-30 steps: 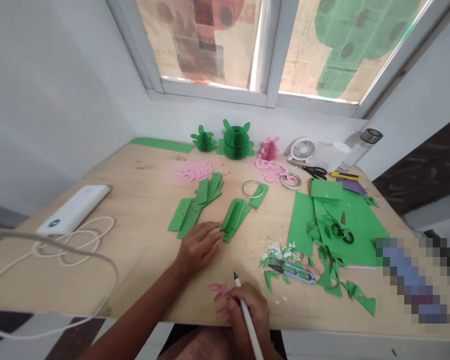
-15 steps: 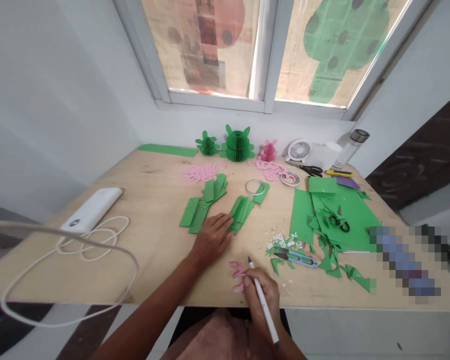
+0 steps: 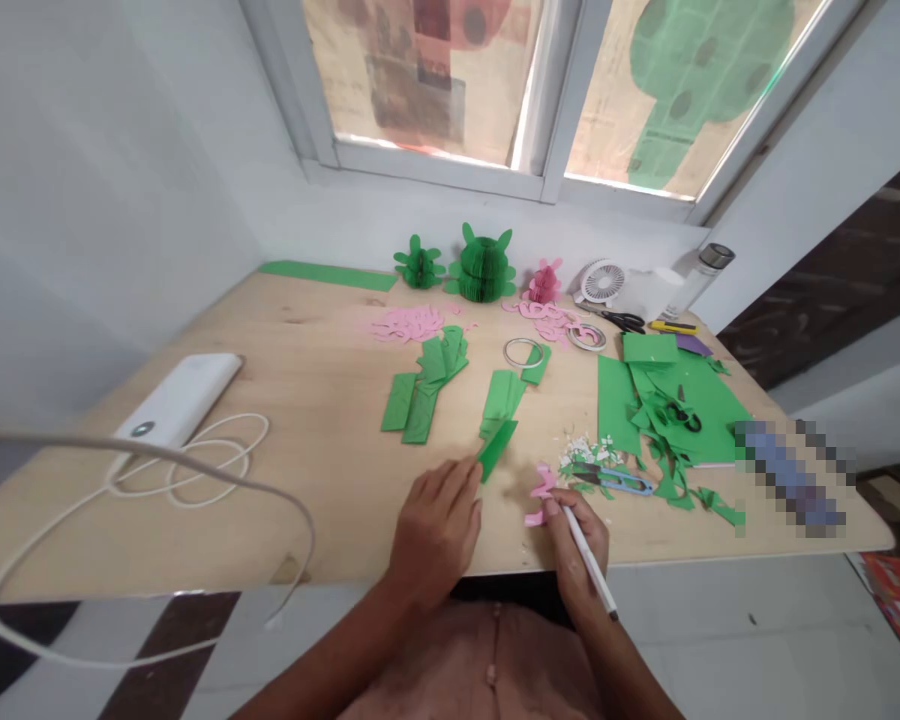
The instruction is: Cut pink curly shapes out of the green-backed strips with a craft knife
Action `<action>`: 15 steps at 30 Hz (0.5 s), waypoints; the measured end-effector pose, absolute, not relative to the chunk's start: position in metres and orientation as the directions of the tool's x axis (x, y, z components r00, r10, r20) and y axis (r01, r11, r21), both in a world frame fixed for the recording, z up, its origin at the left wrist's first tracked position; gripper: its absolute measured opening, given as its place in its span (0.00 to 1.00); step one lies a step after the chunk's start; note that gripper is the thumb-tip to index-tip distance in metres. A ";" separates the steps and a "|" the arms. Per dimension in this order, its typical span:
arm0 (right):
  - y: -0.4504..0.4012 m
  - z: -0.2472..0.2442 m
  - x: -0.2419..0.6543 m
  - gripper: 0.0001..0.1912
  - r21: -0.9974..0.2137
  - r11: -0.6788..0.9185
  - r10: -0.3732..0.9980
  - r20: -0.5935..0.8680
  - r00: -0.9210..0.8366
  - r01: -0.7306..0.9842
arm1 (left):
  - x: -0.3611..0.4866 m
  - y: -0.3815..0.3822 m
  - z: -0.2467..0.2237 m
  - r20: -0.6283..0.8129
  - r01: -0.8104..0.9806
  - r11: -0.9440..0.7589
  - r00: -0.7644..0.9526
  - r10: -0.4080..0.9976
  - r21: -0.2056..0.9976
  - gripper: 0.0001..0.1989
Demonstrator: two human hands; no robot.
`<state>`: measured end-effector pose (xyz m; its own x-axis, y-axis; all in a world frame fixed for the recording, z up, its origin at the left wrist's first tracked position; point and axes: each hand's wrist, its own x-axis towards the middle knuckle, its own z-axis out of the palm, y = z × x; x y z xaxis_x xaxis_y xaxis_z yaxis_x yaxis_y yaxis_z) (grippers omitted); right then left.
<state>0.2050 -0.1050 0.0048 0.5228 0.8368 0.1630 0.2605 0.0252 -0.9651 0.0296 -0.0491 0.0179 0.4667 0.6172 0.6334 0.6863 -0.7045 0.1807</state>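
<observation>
My left hand [image 3: 436, 515] is closed on a folded green paper strip [image 3: 498, 449], raised off the table toward me. Just beyond it lie more green paper strips [image 3: 501, 393], with another group of green strips [image 3: 420, 408] to the left. In my right hand [image 3: 579, 535] are a white pen [image 3: 589, 562], slanting back toward me, and a curved pink paper cutout [image 3: 544, 481] pinched at the fingertips. A pair of blue thread snips [image 3: 621, 482] rests on white and green scraps right of that hand.
Green sheets and offcuts [image 3: 709, 405] cover the table's right side. Pink paper pieces [image 3: 412, 323], a metal ring [image 3: 523, 352], black scissors [image 3: 621, 319], a small fan [image 3: 601, 284] and paper figures [image 3: 484, 265] stand or lie farther back. A white power bank [image 3: 184, 400] with a looping cable is at left.
My left hand has drawn back toward me, bringing one green strip off the pile. My right hand still holds the pen and pink cutout. The camera view has shifted.
</observation>
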 end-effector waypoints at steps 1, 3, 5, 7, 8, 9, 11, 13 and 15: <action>-0.105 0.005 0.205 0.13 -0.967 0.026 0.826 0.165 0.539 0.255 | 0.028 -0.060 0.015 0.604 0.663 -0.721 0.495 0.625 0.203 0.16; -0.104 0.004 0.205 0.14 -0.969 0.029 0.817 0.163 0.553 0.244 | 0.024 -0.073 0.010 0.568 0.569 -0.775 0.554 0.608 0.274 0.14; -0.102 0.004 0.206 0.15 -0.973 0.026 0.814 0.153 0.561 0.228 | 0.020 -0.072 0.007 0.562 0.499 -0.797 0.571 0.598 0.342 0.13; -0.100 0.004 0.206 0.15 -0.980 0.018 0.815 0.129 0.564 0.198 | 0.015 -0.060 0.007 0.560 0.501 -0.787 0.558 0.612 0.361 0.14; -0.099 0.004 0.206 0.15 -0.983 0.013 0.815 0.115 0.567 0.181 | 0.014 -0.052 0.008 0.537 0.521 -0.776 0.566 0.625 0.355 0.14; -0.098 0.005 0.207 0.15 -0.986 0.006 0.815 0.100 0.570 0.164 | 0.012 -0.044 0.008 0.509 0.542 -0.771 0.585 0.631 0.334 0.15; -0.097 0.007 0.207 0.16 -0.990 -0.006 0.817 0.078 0.571 0.142 | 0.012 -0.031 0.009 0.443 0.541 -0.791 0.658 0.609 0.284 0.16; -0.095 0.009 0.208 0.17 -0.990 -0.016 0.823 0.065 0.564 0.137 | 0.014 -0.028 0.009 0.384 0.521 -0.814 0.718 0.581 0.256 0.17; -0.095 0.010 0.208 0.17 -0.990 -0.031 0.832 0.053 0.552 0.141 | 0.018 -0.033 0.009 0.350 0.517 -0.819 0.740 0.574 0.250 0.17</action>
<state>0.2083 -0.0945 0.0102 0.5525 0.8319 0.0525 0.1406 -0.0309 -0.9896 0.0181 -0.0330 0.0086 0.7399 0.5743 0.3505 0.5170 -0.8187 0.2500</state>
